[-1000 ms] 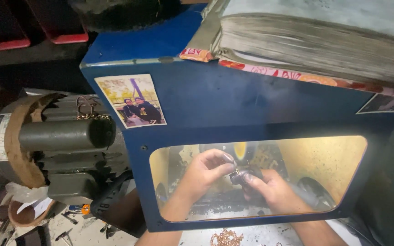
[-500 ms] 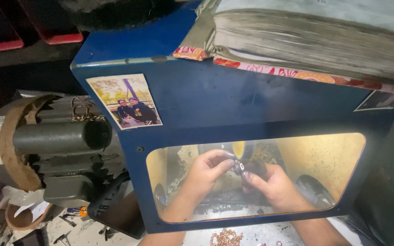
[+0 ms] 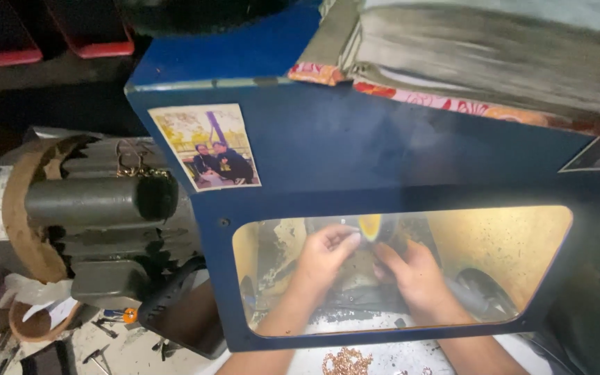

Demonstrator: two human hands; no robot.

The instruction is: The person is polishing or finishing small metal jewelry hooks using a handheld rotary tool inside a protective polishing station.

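Both my hands reach inside a blue metal cabinet (image 3: 355, 146) and show through its yellow-lit window (image 3: 508, 257). My left hand (image 3: 324, 257) pinches a small object with its fingertips against a yellow buffing wheel (image 3: 370, 226). My right hand (image 3: 418, 274) is closed close beside it, fingers touching the same small piece, which is too small to identify. A pile of thin copper-coloured chain (image 3: 347, 362) lies on the white surface just below the window, between my forearms.
A grey electric motor (image 3: 85, 208) with a worn brown belt wheel sits left of the cabinet. A photo sticker (image 3: 206, 147) is on the cabinet front. A thick stack of worn papers (image 3: 494, 55) lies on top. Small tools litter the bench (image 3: 105, 340) at lower left.
My hands have shifted slightly up toward the yellow wheel and stay close together. The view has moved a little to the left.
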